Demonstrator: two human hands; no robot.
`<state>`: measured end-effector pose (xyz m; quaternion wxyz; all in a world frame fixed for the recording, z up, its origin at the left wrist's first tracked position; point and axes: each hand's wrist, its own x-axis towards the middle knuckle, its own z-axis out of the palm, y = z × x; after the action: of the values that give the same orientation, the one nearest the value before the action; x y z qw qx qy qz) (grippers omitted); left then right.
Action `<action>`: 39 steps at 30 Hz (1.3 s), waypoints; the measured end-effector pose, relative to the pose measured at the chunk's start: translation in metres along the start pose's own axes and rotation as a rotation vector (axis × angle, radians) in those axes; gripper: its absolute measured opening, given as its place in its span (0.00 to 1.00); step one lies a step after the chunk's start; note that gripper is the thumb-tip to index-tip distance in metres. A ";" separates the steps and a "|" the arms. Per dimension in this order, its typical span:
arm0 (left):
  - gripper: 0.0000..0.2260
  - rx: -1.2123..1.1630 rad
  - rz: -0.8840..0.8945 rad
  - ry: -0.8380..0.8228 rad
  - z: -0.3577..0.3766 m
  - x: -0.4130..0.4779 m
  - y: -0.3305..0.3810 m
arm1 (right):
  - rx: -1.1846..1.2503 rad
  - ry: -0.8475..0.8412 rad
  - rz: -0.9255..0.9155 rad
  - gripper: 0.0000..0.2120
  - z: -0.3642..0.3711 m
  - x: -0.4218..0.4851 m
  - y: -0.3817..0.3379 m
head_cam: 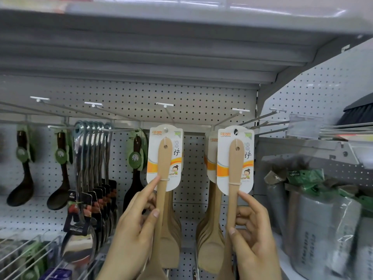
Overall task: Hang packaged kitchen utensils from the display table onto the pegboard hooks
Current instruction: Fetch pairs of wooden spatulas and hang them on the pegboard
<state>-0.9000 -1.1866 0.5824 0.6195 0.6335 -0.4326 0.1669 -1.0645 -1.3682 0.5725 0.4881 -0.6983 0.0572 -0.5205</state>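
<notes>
**Two items in hand at the display wall**

The left hand [135, 225] grips the left spatula [164, 164] by its wooden handle. The thumb presses on the front, the index finger is straightened upward to the lower edge of the left card [153, 158], and the other fingers curl behind. The card's hanging hole sits at the tip of a hook [166, 129]; how far the hook passes through cannot be told.

The right hand [252, 235] grips the right spatula [235, 168] in like fashion, with the thumb on the front of the handle, the index finger raised along its right side and the other fingers curled behind. The right card [223, 158] is upright and its top hole shows dark. Whether it rides on a hook cannot be told.

Both spatulas stand upright in front of the pegboard [131, 98], side by side and apart. Behind them hang a left stack [171, 243] and a right stack [210, 239] of similar wooden spatulas.

Further left on the same row hang steel ladles [90, 158] and dark ladles [20, 190]. A wire basket [24, 249] sits at lower left. Plastic-wrapped rolls [312, 209] stand on the shelf to the right.
</notes>
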 end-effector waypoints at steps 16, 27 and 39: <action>0.34 -0.003 0.008 0.002 0.003 0.005 -0.012 | 0.001 0.005 -0.013 0.46 -0.001 -0.002 0.009; 0.34 -0.018 0.011 -0.011 0.006 0.006 -0.012 | -0.008 -0.002 -0.038 0.45 -0.002 -0.005 0.016; 0.35 0.025 0.015 -0.005 0.006 0.007 -0.015 | -0.004 -0.017 -0.027 0.43 -0.002 -0.002 0.034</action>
<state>-0.8871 -1.1966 0.5771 0.6093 0.6382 -0.4367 0.1755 -1.0528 -1.3855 0.5459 0.4801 -0.7044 0.0447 -0.5209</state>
